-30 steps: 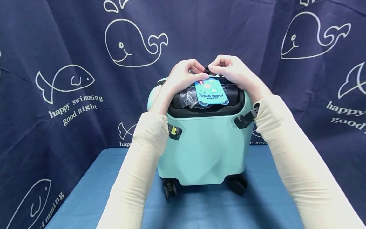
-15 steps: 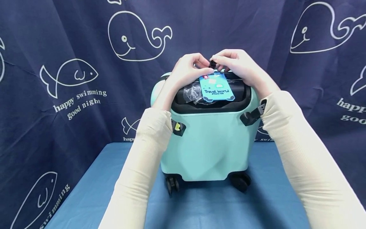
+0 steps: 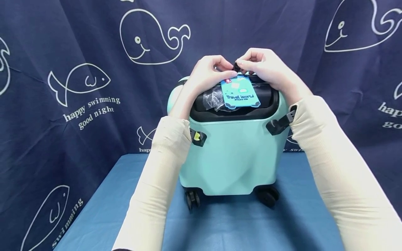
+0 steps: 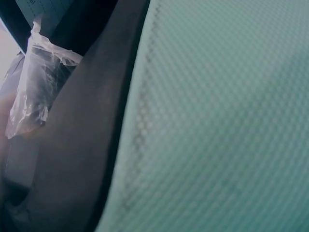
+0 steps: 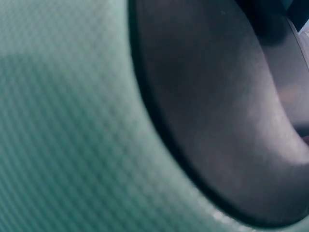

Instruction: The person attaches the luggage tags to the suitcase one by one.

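A mint-green suitcase (image 3: 230,157) stands upright on its wheels, with a black recess (image 3: 265,104) at the top. Over this recess hangs a blue luggage tag (image 3: 241,92) printed "Travel World". Just above the tag, my left hand (image 3: 207,71) and right hand (image 3: 267,68) meet, thumbs and fingers pinching a small black piece (image 3: 236,67) from either side. The fingers hide most of it, and I cannot tell its exact kind. Ribbed green shell (image 4: 217,121) fills much of the left wrist view; the right wrist view shows the shell (image 5: 63,130) beside the dark recess.
Crinkled clear plastic wrap (image 3: 214,99) sits in the recess, left of the tag. Black caster wheels (image 3: 267,196) rest on the blue-covered table (image 3: 232,226). A dark blue curtain (image 3: 220,31) with whale and fish drawings hangs behind and along the left.
The head view has shifted slightly, so the suitcase appears a little higher and further right. Both hands keep pinching the black piece above the tag.
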